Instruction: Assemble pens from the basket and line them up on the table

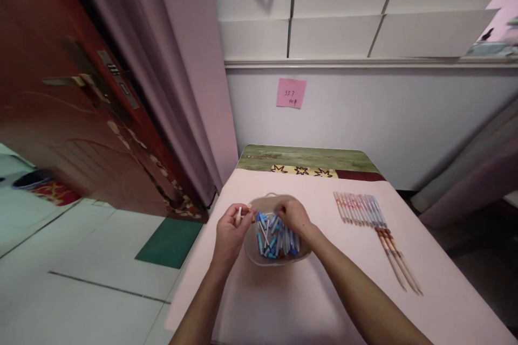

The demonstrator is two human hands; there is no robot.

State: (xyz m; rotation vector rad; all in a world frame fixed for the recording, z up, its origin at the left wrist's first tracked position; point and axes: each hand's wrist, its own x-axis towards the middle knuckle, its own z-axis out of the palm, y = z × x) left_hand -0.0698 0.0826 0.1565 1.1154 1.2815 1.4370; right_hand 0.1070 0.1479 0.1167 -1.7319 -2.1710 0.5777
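A translucent plastic basket (pixel 257 261) stands on the pink-covered table, holding many blue, white and grey pen parts (pixel 267 237). My left hand (pixel 230 232) is at the basket's left rim, thumb and fingers closed on small pen parts (pixel 238 215), one whitish and pointed, with orange-brown bits beside it. Over the basket's right side is my right hand (pixel 294 216), its fingers bent together among the pen parts. Whatever its fingertips hold is hidden.
To the right lies a row of pale pink-to-blue pens (pixel 360 210), with several brown-topped pens (pixel 399 261) below. The table (pixel 340 302) meets a white wall carrying a pink note (pixel 291 93). A wooden door (pixel 101 97) and a purple curtain (pixel 174 64) stand left.
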